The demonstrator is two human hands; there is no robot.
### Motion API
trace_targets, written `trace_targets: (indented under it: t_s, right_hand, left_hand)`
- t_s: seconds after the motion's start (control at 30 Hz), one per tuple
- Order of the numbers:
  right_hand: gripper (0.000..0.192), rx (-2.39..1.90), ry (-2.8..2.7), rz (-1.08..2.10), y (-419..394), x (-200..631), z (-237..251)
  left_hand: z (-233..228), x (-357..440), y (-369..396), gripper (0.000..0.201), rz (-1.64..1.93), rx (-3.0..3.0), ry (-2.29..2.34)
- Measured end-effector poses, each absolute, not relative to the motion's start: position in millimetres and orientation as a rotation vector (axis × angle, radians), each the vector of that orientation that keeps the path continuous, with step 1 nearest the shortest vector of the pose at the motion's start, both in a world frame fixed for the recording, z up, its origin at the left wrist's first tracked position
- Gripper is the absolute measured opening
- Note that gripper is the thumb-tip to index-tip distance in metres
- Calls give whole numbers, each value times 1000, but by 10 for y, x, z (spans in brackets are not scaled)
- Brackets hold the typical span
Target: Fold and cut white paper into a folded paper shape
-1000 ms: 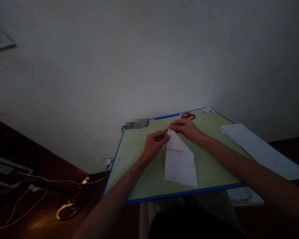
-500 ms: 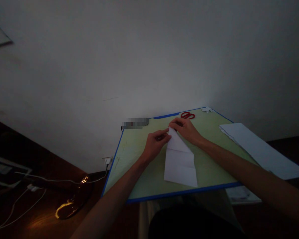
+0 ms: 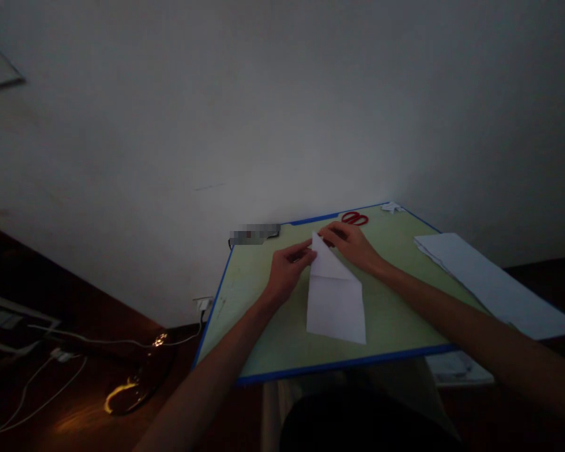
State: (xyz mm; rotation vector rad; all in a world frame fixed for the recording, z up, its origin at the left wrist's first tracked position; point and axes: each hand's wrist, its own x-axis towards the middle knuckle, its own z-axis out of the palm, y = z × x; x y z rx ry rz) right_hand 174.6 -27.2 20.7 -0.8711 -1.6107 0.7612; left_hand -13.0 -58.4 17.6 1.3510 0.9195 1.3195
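Note:
A folded sheet of white paper (image 3: 335, 307) comes to a point at its far end and has a crease running across its middle. From the left, my left hand (image 3: 288, 267) pinches the paper's edge near that point, thumb on top. My right hand (image 3: 351, 243) is at the right side of the tip, its fingers curled in and partly hidden behind the paper; whether they grip it or only touch it is hard to see. Just beyond my right hand lie red-handled scissors (image 3: 355, 218) on the green tabletop (image 3: 263, 345).
A stack of white paper (image 3: 494, 285) overhangs the table's right side. Paper scraps (image 3: 392, 207) lie in the far right corner, and a blurred dark object (image 3: 255, 234) in the far left. A wall (image 3: 282, 113) rises behind. White cables (image 3: 122, 342) run at the left.
The folded paper has shifted slightly left and away from me, its tip now standing clear between my hands. My left hand has moved a little left with it; my right hand has barely moved.

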Motion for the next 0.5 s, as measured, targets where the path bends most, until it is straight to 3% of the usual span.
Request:
trace_targets:
  t_s: [0.13,0.5]
  right_hand:
    - [32,-879,-1663,879,-309,1736,229]
    - [23,-943,-1615,940,-320,1729,300]
  left_hand:
    - [185,-162,-564,49,1412,1342,959]
    - [215,-141,-587,51,1403,1343,943]
